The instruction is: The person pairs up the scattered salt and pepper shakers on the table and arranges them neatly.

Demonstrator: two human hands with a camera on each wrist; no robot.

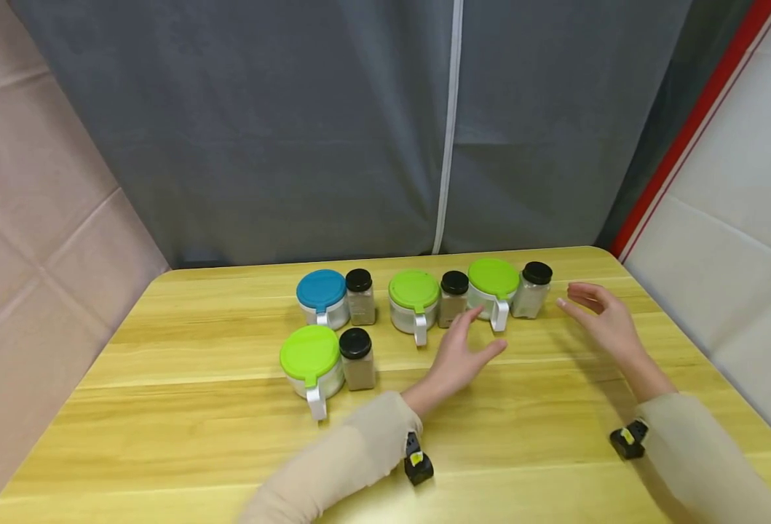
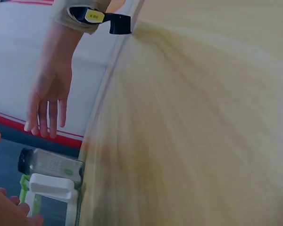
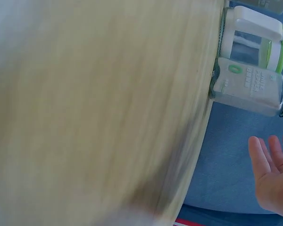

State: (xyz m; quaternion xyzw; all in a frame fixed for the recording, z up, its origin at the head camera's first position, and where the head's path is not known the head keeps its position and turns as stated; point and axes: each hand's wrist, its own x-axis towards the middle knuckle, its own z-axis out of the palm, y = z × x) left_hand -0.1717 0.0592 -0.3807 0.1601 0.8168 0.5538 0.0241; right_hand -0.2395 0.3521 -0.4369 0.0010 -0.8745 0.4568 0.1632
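Observation:
In the head view my left hand hovers over the table before the right-hand green-lidded jar, thumb and fingers spread, holding nothing. To the right of the last black-capped shaker, my right hand is raised with fingers apart from it. The right wrist view shows that clear shaker upright beside the handled jar, with the right hand a short gap away. Another green-lidded jar and a shaker with brownish contents stand left of the pair.
A blue-lidded jar stands at the back with a shaker beside it. Nearer the front are a green-lidded jar and another black-capped shaker. A grey curtain hangs behind the wooden table; a white wall rises at right.

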